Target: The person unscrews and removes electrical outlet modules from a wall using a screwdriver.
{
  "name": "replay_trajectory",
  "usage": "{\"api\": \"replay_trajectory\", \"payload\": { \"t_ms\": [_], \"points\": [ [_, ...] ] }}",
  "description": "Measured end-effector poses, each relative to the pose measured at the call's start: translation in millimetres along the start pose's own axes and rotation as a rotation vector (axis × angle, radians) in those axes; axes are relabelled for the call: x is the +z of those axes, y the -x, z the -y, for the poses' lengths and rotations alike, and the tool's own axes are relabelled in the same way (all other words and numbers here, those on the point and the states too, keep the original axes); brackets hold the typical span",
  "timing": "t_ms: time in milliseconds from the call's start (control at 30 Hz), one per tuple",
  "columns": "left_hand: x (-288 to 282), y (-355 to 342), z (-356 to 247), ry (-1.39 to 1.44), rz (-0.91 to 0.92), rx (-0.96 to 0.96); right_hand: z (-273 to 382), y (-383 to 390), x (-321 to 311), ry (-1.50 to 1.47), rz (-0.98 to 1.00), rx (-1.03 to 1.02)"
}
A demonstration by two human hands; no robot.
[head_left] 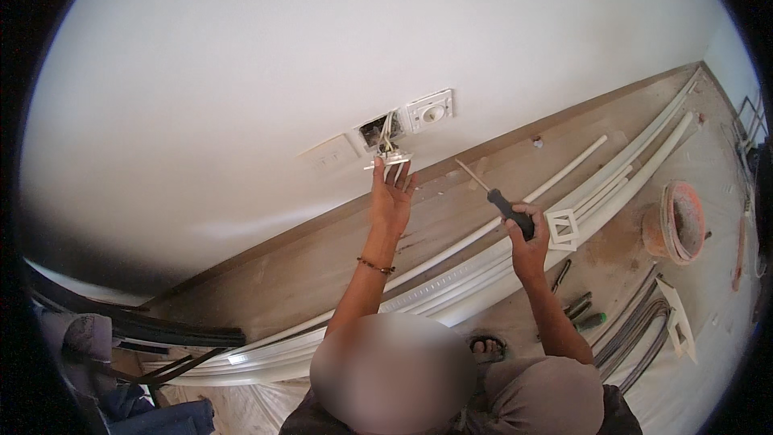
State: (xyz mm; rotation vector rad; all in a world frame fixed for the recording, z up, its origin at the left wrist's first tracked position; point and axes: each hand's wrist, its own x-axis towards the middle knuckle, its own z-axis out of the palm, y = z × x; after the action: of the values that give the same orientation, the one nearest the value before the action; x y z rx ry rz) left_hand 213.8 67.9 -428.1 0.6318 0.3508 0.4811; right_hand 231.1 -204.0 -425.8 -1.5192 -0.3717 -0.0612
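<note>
A white wall fitting (392, 160) hangs out of an open wall box (372, 134) on several pale wires (387, 129). My left hand (392, 200) holds it from below, thumb on one side and fingers spread along the other. Whether it is a switch or a socket, I cannot tell. My right hand (528, 248) grips a screwdriver (509, 211) by its dark handle. The thin shaft points up and left, its tip apart from the fitting. A white cover frame (562, 229) shows beside the right hand; I cannot tell whether my fingers touch it.
A white socket (433, 112) and a switch plate (328, 156) flank the box. Long white conduits (451, 294) lie along the wall. To the right are an orange bucket (684, 221), a second frame (678, 318), bent dark tubes (644, 330) and a green-handled tool (592, 322).
</note>
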Motion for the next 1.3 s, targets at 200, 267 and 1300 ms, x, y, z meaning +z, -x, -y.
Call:
{"api": "replay_trajectory", "payload": {
  "t_ms": [200,267,1300],
  "points": [
    [-5.3,23.1,10.1,0.094,-0.040,-0.122,-28.2,24.4,6.6,-0.081,-0.040,0.164],
    [-11.8,26.5,20.5,0.057,-0.051,-0.163,-29.7,28.6,4.4,-0.112,-0.053,0.197],
    [100.4,45.9,56.1,-0.468,0.269,-0.277,17.4,-53.4,52.0,0.084,-0.167,-0.354]
  ]
}}
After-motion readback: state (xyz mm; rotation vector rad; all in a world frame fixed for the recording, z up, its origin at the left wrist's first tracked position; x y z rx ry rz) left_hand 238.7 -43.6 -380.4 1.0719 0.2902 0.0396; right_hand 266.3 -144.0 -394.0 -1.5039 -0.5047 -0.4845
